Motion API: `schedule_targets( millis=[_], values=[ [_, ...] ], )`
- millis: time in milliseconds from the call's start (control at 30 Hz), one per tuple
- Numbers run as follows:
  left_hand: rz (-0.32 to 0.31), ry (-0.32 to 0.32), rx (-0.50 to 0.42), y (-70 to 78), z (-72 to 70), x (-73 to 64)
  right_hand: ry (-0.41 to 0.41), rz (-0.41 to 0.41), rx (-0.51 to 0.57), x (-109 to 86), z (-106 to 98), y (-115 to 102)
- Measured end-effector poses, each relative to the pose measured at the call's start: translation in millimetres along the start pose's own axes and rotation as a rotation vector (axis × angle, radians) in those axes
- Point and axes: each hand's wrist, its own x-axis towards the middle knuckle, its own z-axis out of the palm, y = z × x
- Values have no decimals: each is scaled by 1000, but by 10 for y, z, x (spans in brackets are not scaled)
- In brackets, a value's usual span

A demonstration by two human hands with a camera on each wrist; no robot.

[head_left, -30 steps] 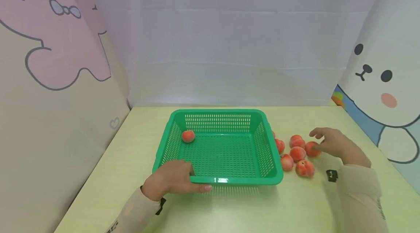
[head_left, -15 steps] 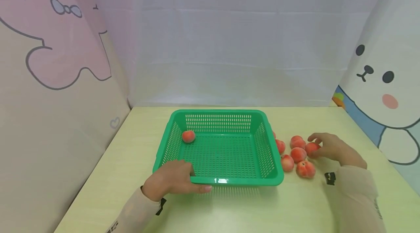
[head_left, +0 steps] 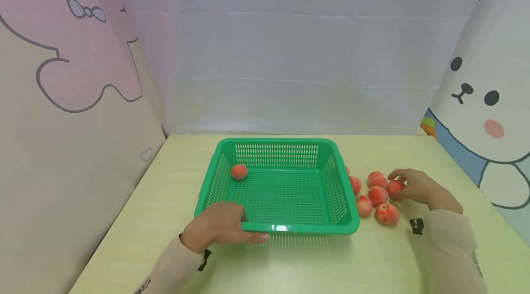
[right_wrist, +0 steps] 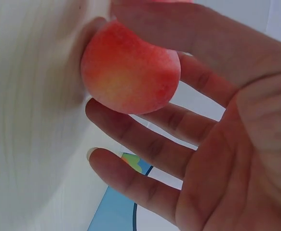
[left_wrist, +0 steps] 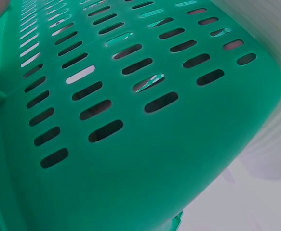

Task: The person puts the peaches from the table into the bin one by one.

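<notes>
A pale, yellowish desk (head_left: 298,268) reaches back to a whitish sheet (head_left: 290,54) that hangs behind it, crossed by faint horizontal creases. Along the left side stands a beige panel (head_left: 74,170) printed with a pink cartoon figure (head_left: 89,64) wearing a bow tie (head_left: 87,11); a small grey heart (head_left: 146,154) is drawn lower down, near the desk's edge. On the right, a white cartoon animal (head_left: 472,121) has dark oval eyes and a pink cheek (head_left: 494,129), beside a blue area (head_left: 461,153) and an orange-and-green patch (head_left: 428,126).
</notes>
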Motion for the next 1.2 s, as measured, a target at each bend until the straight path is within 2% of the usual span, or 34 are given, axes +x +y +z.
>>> schedule_targets(
  millis=[667, 1200],
  values=[
    [-6, -1, 12, -2, 3, 11, 3, 4, 1, 24, 13, 14],
    [-17, -8, 20, 0, 1, 3, 39, -18, -33, -14, -1, 41]
  ],
)
